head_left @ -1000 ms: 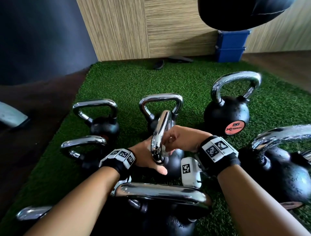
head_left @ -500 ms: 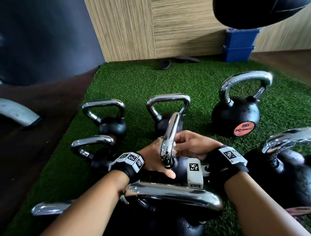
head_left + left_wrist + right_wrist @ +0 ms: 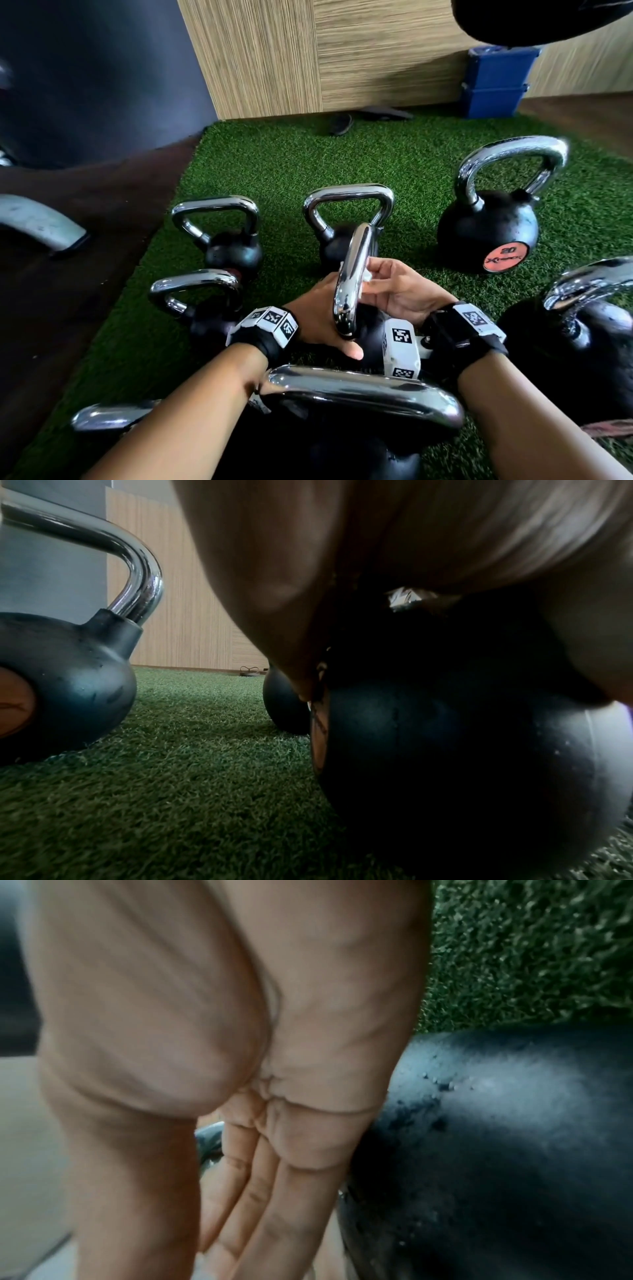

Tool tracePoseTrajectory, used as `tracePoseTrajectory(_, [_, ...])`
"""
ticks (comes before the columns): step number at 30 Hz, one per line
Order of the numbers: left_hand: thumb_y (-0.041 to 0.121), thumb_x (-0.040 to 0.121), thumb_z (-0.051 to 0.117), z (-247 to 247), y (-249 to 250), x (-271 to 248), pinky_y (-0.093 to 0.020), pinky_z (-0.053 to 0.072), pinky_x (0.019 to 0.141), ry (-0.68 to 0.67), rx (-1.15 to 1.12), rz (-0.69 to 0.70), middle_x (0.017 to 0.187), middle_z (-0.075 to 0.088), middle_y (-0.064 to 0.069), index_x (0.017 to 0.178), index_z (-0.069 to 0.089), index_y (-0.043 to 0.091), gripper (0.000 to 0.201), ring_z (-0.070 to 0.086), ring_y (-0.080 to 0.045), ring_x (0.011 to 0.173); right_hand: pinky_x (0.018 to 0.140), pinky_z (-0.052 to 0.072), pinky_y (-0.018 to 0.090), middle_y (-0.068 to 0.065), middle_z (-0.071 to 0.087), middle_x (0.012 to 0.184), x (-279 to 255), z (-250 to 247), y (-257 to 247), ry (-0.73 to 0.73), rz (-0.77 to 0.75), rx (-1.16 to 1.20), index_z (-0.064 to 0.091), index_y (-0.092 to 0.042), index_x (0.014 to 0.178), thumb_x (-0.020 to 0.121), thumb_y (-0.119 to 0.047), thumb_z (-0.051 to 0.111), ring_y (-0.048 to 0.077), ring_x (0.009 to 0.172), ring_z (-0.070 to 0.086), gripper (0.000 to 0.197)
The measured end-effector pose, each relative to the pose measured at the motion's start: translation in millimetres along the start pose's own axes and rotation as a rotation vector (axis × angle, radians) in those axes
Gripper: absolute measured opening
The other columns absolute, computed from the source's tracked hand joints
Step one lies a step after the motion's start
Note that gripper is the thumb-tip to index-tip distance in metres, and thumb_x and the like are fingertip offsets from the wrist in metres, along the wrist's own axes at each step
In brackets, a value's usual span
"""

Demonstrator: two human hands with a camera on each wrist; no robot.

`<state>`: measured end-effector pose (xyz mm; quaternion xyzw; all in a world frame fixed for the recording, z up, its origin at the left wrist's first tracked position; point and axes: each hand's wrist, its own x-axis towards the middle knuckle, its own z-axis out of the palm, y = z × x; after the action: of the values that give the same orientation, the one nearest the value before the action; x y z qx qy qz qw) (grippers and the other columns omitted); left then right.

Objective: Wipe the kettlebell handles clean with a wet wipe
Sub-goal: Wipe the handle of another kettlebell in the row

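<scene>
The kettlebell I am working on stands mid-frame, its chrome handle (image 3: 352, 281) turned edge-on to me. My left hand (image 3: 318, 322) holds the lower left side of that handle, thumb lying across the black bell (image 3: 462, 750); its fingers are hidden behind the chrome. My right hand (image 3: 394, 291) is on the handle's right side and pinches a white wet wipe (image 3: 365, 274) between thumb and stretched fingers, right against the chrome. The right wrist view shows those fingers (image 3: 260, 1191) lying straight beside a black bell (image 3: 496, 1137).
Several more kettlebells stand around on the green turf (image 3: 274, 164): one at the front (image 3: 363, 394), two on the left (image 3: 219, 233) (image 3: 195, 301), one behind (image 3: 346, 205), a "20" bell (image 3: 489, 226), a big one on the right (image 3: 589, 329). Blue boxes (image 3: 493, 82) and sandals (image 3: 342, 123) lie by the wall.
My right hand's fingers have uncurled from the handle and stretched out, so the white wipe now shows. The left hand has kept its hold. The head view has shifted slightly.
</scene>
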<state>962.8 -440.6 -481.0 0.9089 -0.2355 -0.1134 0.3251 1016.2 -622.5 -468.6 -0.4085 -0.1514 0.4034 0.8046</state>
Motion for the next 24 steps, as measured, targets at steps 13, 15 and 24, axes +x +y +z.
tracePoseTrajectory(13, [0.032, 0.048, 0.099, 0, 10, -6, -0.039, 0.026, 0.125, 0.018, -0.144, -0.179, 0.157, 0.039, -0.014, 0.151, 0.035, 0.008, 0.124, 0.033, -0.03, 0.149, 0.069, 0.063, 0.046, 0.034, 0.071, 0.096, 11, 11, 0, 0.308, -0.328, -0.234, 0.062, -0.01, 0.073, 0.048, 0.0, 0.095, 0.042, 0.083, 0.073, 0.042])
tracePoseTrajectory(15, [0.038, 0.046, 0.094, 0, 12, -9, -0.039, 0.029, 0.124, 0.014, -0.131, -0.209, 0.155, 0.041, -0.011, 0.151, 0.032, 0.011, 0.124, 0.036, -0.028, 0.147, 0.08, 0.057, 0.063, 0.037, 0.069, 0.1, 12, 12, -1, 0.428, -0.385, -0.308, 0.061, -0.014, 0.074, 0.045, -0.009, 0.099, 0.05, 0.093, 0.07, 0.048])
tracePoseTrajectory(24, [0.019, 0.052, 0.103, 2, 10, -10, -0.046, 0.032, 0.122, 0.066, -0.084, -0.208, 0.155, 0.041, -0.006, 0.151, 0.03, 0.014, 0.123, 0.036, -0.025, 0.147, 0.044, 0.048, 0.019, -0.007, 0.067, 0.055, 13, 10, -8, 0.701, -0.492, -0.747, 0.061, -0.017, 0.068, 0.062, -0.002, 0.082, 0.001, 0.044, 0.06, 0.027])
